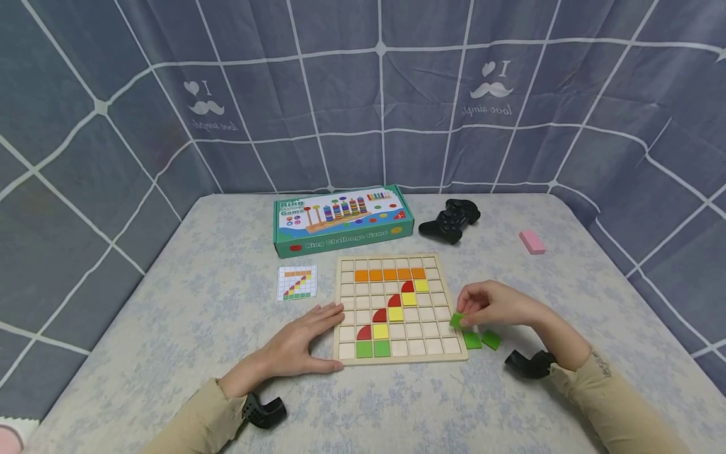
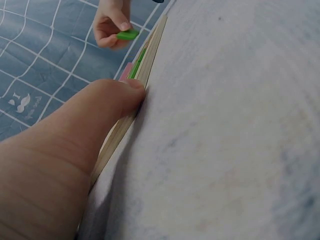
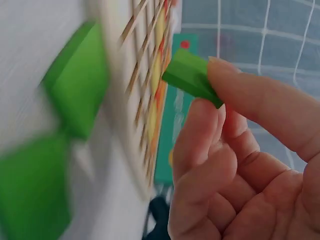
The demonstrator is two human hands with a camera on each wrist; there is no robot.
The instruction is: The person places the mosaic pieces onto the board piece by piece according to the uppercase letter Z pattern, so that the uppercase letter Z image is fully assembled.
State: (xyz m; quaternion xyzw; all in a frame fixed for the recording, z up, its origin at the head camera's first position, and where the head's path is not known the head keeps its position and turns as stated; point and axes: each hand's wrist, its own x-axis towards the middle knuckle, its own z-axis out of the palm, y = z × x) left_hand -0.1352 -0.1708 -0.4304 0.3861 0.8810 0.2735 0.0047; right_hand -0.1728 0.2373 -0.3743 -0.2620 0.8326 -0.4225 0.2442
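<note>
Between thumb and fingers my right hand (image 1: 492, 304) pinches a green square tile (image 3: 192, 75), raised at the right edge of the wooden grid board (image 1: 428, 360). Two more green tiles (image 1: 491, 340) lie on the table below that hand. My left hand (image 1: 297, 340) rests against the board's left edge, fingers extended, thumb at the lower left corner. In the grid sit a row of orange tiles (image 1: 390, 275), a diagonal of red quarter-round tiles (image 1: 379, 315) with yellow tiles (image 1: 395, 314) beside them, and two green tiles (image 1: 373, 349) in the bottom row.
A pattern card (image 1: 297, 283) with a coloured Z shape lies left of the board. Behind stand a green Ring Challenge Game box (image 1: 343, 221) and a black game controller (image 1: 450, 221). A pink block (image 1: 532, 241) lies at the right. A grey curtain (image 1: 351, 94) hangs behind.
</note>
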